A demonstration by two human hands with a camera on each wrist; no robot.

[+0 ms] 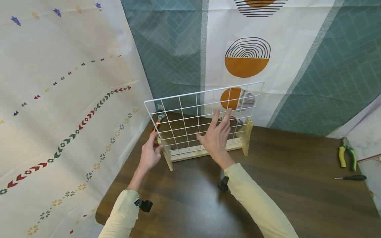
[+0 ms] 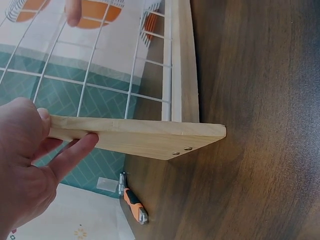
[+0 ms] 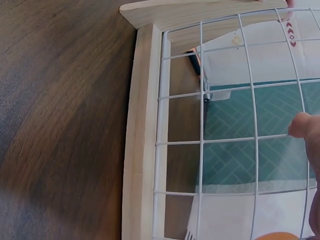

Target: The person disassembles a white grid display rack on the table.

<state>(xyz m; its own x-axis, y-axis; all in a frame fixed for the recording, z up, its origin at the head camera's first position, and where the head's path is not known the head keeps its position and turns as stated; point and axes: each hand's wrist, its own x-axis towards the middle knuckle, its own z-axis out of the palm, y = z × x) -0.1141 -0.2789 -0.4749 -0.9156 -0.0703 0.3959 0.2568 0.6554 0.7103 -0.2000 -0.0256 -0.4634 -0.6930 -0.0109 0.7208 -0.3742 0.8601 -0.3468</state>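
Observation:
A white wire grid panel (image 1: 179, 96) stands upright in a pale wooden stand (image 1: 193, 154) on the brown table. My left hand (image 1: 150, 153) is at the stand's left end. In the left wrist view, its thumb and fingers pinch the wooden side piece (image 2: 150, 137), which has two screw heads low on its outer face. My right hand (image 1: 218, 135) is raised before the grid, fingers spread and mostly straight. In the right wrist view, a fingertip (image 3: 300, 125) appears to touch a wire. The stand's right side piece (image 1: 246, 140) stands apart from both hands.
Behind the stand's left end lies a tool with an orange-and-black handle (image 2: 134, 205) and metal end. Yellow-green handled pliers (image 1: 342, 157) and a dark-handled screwdriver (image 1: 354, 177) lie near the table's right edge. Patterned cloth (image 1: 175, 43) hangs behind the table.

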